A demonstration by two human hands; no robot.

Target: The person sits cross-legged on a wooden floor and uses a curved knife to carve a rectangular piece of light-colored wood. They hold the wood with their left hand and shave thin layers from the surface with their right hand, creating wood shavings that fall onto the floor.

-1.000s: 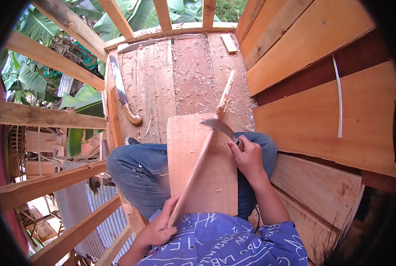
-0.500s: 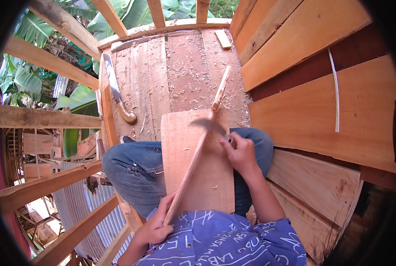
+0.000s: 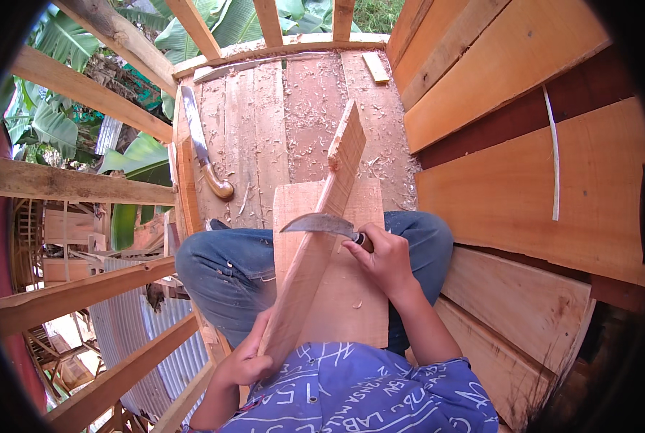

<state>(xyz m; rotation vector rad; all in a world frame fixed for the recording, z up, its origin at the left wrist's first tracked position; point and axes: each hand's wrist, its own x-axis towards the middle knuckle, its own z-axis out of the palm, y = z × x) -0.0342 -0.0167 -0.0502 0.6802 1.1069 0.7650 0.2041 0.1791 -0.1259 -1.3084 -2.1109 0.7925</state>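
Observation:
A flat board (image 3: 362, 296) lies across my lap. Over it, slanting away from my body, is a narrower wooden plank (image 3: 299, 289) with a notch near its far end. My left hand (image 3: 249, 361) is closed round the near end of this plank. In my right hand (image 3: 386, 261) is a curved knife (image 3: 314, 223), its dark handle inside my fist. The blade points left and crosses the plank's upper edge around the middle. Whether it cuts into the wood there I cannot tell.
A machete (image 3: 198, 133) with a wooden handle lies on the floor (image 3: 261, 137) at the left. Shavings are scattered over the planks, and a small wood block (image 3: 375, 67) sits at the far right. Wooden rails (image 3: 77, 189) bound the left; a board wall (image 3: 532, 166) stands right.
The plank has turned from its narrow edge so its broad face shows. My right hand and the knife have come slightly nearer my body, with the blade now further left across the plank.

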